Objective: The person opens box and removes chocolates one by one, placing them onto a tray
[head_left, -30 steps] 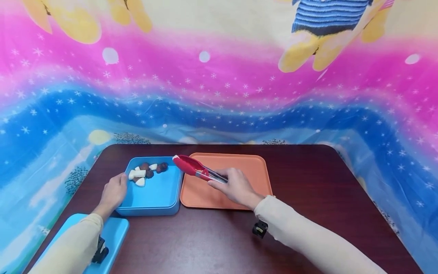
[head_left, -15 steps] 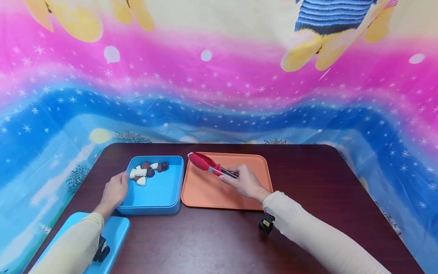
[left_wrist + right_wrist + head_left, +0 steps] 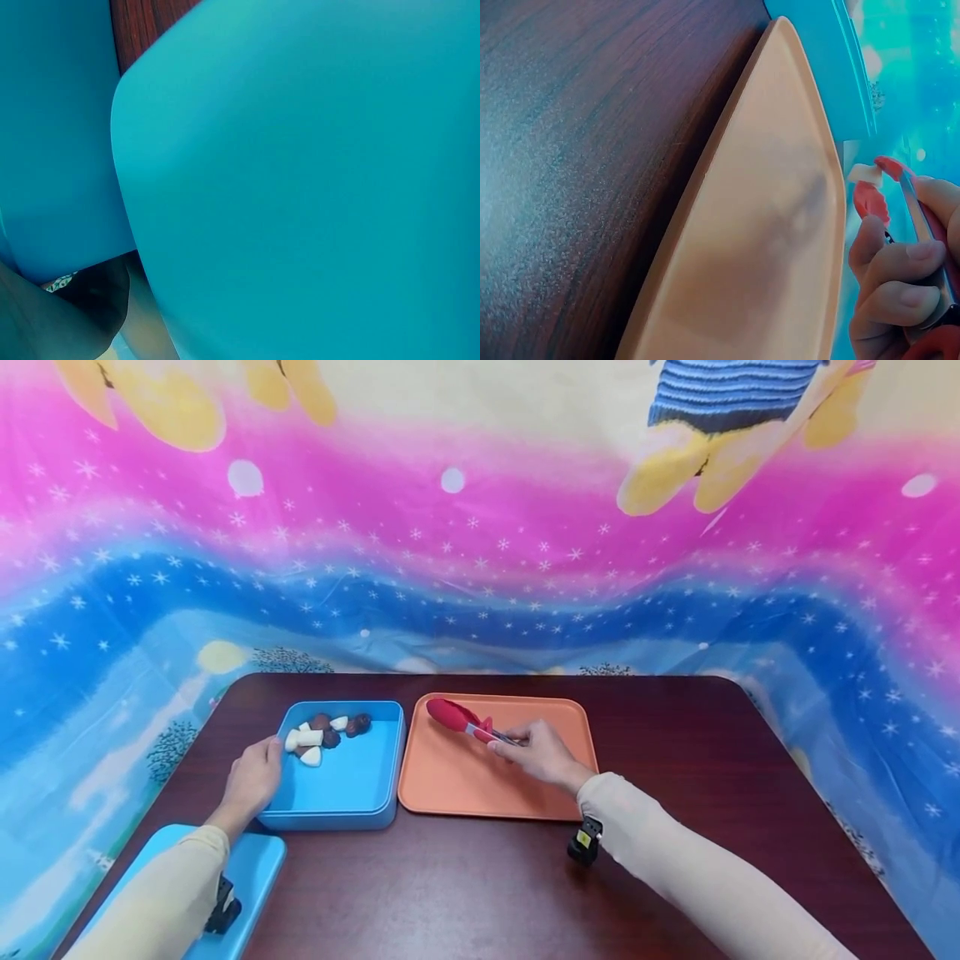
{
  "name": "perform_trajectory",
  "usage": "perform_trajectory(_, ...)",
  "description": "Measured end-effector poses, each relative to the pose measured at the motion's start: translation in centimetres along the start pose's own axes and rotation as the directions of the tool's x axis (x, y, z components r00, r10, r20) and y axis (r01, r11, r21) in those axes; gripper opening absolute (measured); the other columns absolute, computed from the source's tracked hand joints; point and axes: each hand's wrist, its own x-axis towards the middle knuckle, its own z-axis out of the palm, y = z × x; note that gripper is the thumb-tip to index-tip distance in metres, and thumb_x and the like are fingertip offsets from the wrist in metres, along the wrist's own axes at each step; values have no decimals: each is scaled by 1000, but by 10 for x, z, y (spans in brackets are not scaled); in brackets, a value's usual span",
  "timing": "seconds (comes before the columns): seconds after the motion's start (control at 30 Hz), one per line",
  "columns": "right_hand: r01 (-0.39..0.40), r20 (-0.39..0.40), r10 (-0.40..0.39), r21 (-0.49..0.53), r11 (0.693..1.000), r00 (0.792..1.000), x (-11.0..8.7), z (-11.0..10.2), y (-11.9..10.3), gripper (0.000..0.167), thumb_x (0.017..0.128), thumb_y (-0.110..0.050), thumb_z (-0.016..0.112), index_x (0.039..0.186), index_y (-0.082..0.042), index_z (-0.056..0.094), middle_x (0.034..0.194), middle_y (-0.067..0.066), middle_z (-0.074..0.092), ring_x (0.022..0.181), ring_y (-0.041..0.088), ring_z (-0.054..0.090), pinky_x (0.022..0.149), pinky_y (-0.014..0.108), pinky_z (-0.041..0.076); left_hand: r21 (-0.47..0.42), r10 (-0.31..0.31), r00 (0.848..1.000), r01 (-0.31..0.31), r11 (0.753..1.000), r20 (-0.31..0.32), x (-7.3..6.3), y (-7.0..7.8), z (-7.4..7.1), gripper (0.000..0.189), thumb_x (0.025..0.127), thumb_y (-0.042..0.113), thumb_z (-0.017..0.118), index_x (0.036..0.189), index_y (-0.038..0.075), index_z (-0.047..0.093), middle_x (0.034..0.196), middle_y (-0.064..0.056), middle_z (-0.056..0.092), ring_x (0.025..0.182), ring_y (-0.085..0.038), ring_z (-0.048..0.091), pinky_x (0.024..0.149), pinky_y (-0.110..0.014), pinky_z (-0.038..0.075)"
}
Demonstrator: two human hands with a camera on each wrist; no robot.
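Observation:
My right hand [image 3: 542,752] grips red-tipped metal tongs [image 3: 450,714] above the orange tray [image 3: 510,793]. In the right wrist view a small white piece [image 3: 865,174] sits between the tong tips; the head view hides it. My left hand [image 3: 255,777] holds the left wall of the blue box [image 3: 330,818]. In the left wrist view only part of that hand [image 3: 67,315] shows, at the lower left beside the box. At the back left inside the box lie several white pieces [image 3: 309,738] and brown pieces [image 3: 331,739], some touching.
A light blue lid [image 3: 258,868] lies at the front left, under my left forearm. Box and tray stand side by side on the dark wooden table [image 3: 420,893]. A printed cloth [image 3: 480,568] hangs behind the table and along its sides.
My right hand has carried the tongs rightward, from over the box's right edge to over the tray. The left hand and the box have stayed in place.

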Motion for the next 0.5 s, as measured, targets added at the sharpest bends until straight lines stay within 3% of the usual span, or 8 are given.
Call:
perform_trajectory(0.3, -94, -6, 94, -19, 995, 996, 5, 5, 6, 30, 94, -31, 73, 114, -9, 78, 81, 13, 74, 65, 11, 45, 59, 22, 35, -8, 6, 1000, -6, 1000, 3, -3, -2, 1, 66, 111, 37, 11, 151, -12, 31, 150, -39, 38, 138, -58, 36, 113, -69, 32)
perform_trajectory(0.5, -110, -13, 109, -52, 993, 994, 9, 3, 5, 29, 95, -34, 71, 111, -10, 80, 81, 13, 71, 67, 12, 45, 61, 23, 35, -8, 16, 1000, -16, 1000, -24, -1, -2, 2, 66, 111, 37, 13, 149, -11, 36, 147, -38, 42, 133, -56, 42, 110, -68, 36)
